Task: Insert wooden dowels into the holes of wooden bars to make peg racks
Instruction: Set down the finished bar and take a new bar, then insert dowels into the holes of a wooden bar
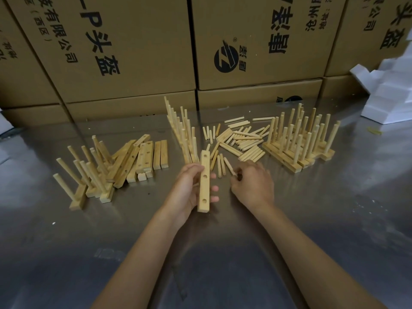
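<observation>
My left hand point(189, 188) grips a wooden bar point(204, 181) lengthwise, holes facing up, with three holes showing and none filled. Fingertips wrap round its right side. My right hand point(252, 184) lies just right of the bar with curled fingers that pinch the near end of a dowel point(229, 166) lying on the table. A loose pile of dowels point(240, 139) is spread beyond both hands.
Empty bars point(145, 157) lie stacked at the left beside finished peg racks point(87, 175). More racks stand at centre back point(182, 132) and at the right point(301, 139). Cardboard boxes point(133, 52) wall the far side. White foam blocks point(388, 97) sit at the far right on the steel table point(334, 208).
</observation>
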